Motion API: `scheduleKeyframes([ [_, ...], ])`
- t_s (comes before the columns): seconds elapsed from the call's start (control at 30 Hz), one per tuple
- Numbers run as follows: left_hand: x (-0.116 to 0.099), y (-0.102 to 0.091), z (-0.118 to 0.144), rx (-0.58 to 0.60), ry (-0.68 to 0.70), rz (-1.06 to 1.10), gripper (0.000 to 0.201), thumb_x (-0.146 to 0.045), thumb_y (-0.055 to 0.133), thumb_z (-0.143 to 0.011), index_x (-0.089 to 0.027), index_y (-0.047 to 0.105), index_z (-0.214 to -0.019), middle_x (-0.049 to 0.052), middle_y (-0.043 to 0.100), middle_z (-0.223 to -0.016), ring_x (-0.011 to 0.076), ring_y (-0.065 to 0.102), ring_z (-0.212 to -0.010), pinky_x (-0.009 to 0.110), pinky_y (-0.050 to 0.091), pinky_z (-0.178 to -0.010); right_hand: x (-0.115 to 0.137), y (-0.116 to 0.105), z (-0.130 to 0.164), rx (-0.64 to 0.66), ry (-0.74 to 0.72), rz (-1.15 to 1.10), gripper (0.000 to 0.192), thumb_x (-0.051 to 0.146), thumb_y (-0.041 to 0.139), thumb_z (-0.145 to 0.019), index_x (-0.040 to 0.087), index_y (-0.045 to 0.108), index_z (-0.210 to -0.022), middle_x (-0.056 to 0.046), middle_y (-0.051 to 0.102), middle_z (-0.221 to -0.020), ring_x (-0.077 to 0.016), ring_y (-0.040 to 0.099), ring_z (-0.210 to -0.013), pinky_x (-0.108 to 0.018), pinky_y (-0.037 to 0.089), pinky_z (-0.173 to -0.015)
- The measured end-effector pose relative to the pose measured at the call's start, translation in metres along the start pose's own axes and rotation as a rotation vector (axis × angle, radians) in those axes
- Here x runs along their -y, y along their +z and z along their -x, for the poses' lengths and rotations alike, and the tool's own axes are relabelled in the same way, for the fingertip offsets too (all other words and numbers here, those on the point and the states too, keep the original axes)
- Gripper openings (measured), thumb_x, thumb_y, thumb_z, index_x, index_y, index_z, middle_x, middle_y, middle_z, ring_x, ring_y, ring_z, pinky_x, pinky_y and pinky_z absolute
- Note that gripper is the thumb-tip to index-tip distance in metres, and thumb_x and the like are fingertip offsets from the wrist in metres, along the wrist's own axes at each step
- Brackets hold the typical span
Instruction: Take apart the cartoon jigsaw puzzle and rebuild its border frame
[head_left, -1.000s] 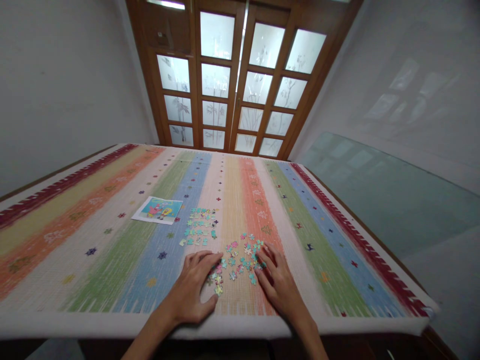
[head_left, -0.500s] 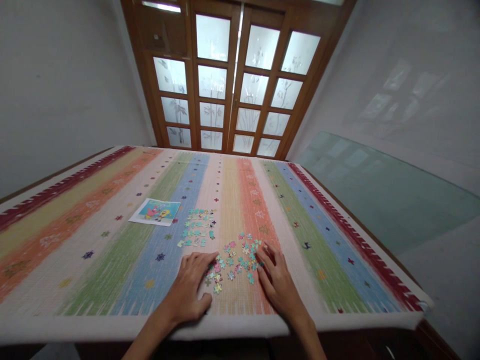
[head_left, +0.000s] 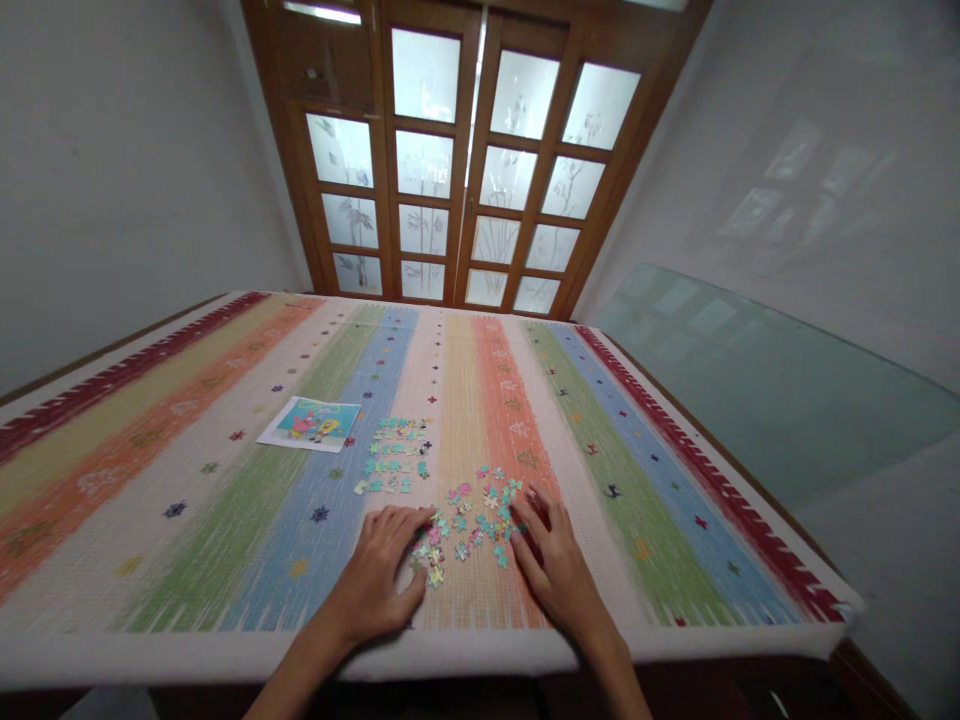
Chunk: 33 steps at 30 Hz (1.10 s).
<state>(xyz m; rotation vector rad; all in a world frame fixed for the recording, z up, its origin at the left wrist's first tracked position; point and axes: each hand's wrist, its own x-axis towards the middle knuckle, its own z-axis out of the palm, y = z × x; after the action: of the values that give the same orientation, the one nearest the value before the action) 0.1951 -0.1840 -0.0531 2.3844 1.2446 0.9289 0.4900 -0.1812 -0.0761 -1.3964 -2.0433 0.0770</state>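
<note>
A little heap of loose puzzle pieces is lying near the front edge of the desk, on the yellow and orange stripes of the cloth. The pieces are mixed up, pink, blue and yellow, and many are touching each other.

The left hand is lying flat on the cloth at the left side of the heap. Its fingers are spread out and holding nothing, and the fingertips are touching the nearest pieces. The right hand is lying flat at the right side of the heap. It is spread out too, holding nothing, and its fingertips are touching the pieces on that edge. The heap is sitting between the two hands.

A bit farther back and to the left, a second bunch of blue-green pieces is lying in neat little rows on the blue stripe. It is apart from the heap.

Left of those rows, a picture card with cartoon figures is lying flat on the cloth.

The striped cloth is covering the whole desk. Behind the desk, a wooden door with frosted glass panes is standing shut. A big sheet of glass is leaning at the right.
</note>
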Motion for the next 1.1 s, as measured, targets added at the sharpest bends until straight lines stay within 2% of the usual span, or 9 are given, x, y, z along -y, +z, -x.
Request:
scheduleKeyframes([
  [0.43,0.0026,0.0034,-0.0003,-0.046,0.011,-0.026,0.045,-0.022,0.061,-0.091,-0.023,0.056,-0.135,0.009,0.069,-0.119,0.0289,0.061,-0.108,0.048,0.049,-0.096,0.0014,-0.0004,0.0003,0.005,0.012,-0.022,0.035,0.031,0.056,-0.099,0.024,0.061,-0.133,-0.016,0.051,-0.145,-0.0318,0.052,-0.135,-0.053,0.049,-0.111],
  [0.7,0.0003,0.0014,-0.0018,-0.026,0.059,-0.028,0.031,-0.022,0.060,-0.095,-0.024,0.062,-0.126,0.007,0.070,-0.115,0.0264,0.061,-0.106,0.043,0.050,-0.092,0.0031,-0.0026,-0.0007,0.023,0.007,-0.013,0.034,0.034,0.056,-0.099,0.024,0.062,-0.131,-0.016,0.051,-0.146,-0.0326,0.051,-0.136,-0.054,0.049,-0.110],
  [0.9,-0.0052,-0.0034,-0.0034,-0.004,0.143,-0.045,0.033,-0.019,0.061,-0.088,-0.023,0.065,-0.120,0.010,0.068,-0.125,0.0296,0.059,-0.116,0.050,0.050,-0.099,0.0029,-0.0014,0.0000,0.005,0.002,-0.007,0.036,0.035,0.059,-0.098,0.025,0.063,-0.132,-0.015,0.052,-0.145,-0.0326,0.053,-0.135,-0.054,0.050,-0.109],
  [1.1,0.0006,0.0030,-0.0021,-0.006,0.183,-0.046,0.035,-0.020,0.062,-0.091,-0.022,0.063,-0.125,0.010,0.067,-0.130,0.0288,0.059,-0.124,0.051,0.054,-0.103,0.0052,-0.0049,-0.0018,0.017,-0.029,-0.018,0.034,0.034,0.060,-0.098,0.026,0.063,-0.131,-0.014,0.052,-0.145,-0.0317,0.052,-0.135,-0.053,0.049,-0.110],
])
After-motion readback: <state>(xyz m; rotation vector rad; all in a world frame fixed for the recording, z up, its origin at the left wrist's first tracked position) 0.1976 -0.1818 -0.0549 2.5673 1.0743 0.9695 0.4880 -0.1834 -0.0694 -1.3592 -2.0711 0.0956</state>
